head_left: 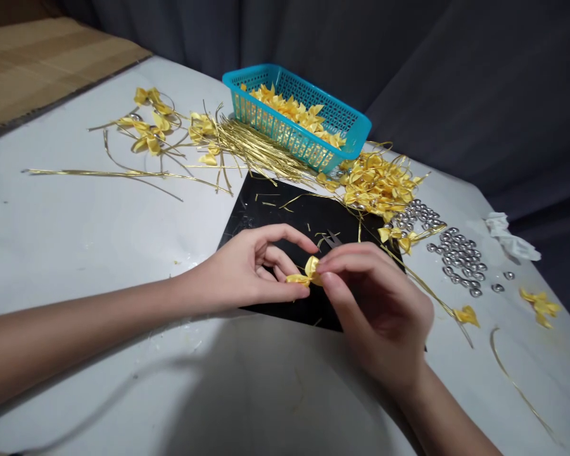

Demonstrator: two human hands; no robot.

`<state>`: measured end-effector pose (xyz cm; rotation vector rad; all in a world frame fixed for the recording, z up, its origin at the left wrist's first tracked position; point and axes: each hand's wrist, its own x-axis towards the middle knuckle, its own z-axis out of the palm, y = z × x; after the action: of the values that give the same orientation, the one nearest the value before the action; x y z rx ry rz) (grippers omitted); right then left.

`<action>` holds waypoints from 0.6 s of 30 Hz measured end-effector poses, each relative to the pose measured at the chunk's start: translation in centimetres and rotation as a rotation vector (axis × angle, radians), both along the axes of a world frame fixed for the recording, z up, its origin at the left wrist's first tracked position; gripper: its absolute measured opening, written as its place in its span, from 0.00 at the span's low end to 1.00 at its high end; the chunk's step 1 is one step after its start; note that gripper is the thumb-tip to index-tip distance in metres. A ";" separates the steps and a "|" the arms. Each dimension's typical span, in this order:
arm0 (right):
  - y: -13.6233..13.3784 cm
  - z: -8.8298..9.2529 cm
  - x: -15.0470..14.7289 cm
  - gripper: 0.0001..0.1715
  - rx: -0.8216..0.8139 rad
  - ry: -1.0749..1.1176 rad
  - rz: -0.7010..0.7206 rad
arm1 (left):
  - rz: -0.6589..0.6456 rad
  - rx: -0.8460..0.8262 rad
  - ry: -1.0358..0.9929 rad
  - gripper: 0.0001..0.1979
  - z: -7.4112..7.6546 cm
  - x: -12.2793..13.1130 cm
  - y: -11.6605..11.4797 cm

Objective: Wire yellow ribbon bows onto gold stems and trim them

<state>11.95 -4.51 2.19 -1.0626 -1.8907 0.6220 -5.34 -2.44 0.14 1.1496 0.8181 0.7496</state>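
A small yellow ribbon bow [310, 268] is held between my two hands, above a black mat [275, 209]. My left hand [261, 266] has its thumb and bent fingers around the bow's left loop. From the other side, my right hand [380, 304] pinches the right loop between thumb and fingertips. Just behind my right fingertips, the metal tips of a cutting tool [331, 239] show on the mat; the rest of it is hidden by the hand. Short gold cord offcuts [268, 203] lie scattered on the mat.
A turquoise basket [361, 136] of yellow bows stands at the back, beside a bundle of gold cords [261, 149]. Bows with cords [380, 180] are heaped to its right, near silver beads [460, 256]. More bows [149, 136] lie back left. Cardboard [52, 63] covers the far-left corner.
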 end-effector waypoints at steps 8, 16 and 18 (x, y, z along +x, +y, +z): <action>-0.1 0.0 0.9 0.13 0.538 -0.368 0.071 | 0.004 0.003 -0.004 0.13 0.1 -0.3 0.1; -0.9 0.1 0.9 0.09 0.708 -0.505 -0.002 | 0.018 -0.050 0.005 0.11 0.5 -0.2 0.3; -0.8 0.0 1.0 0.08 0.713 -0.507 0.024 | 0.032 -0.052 -0.002 0.11 0.5 -0.2 0.4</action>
<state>13.00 -5.31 2.22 -0.7530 -2.2887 -0.3510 -5.55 -2.08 0.65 1.0913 0.8516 0.7510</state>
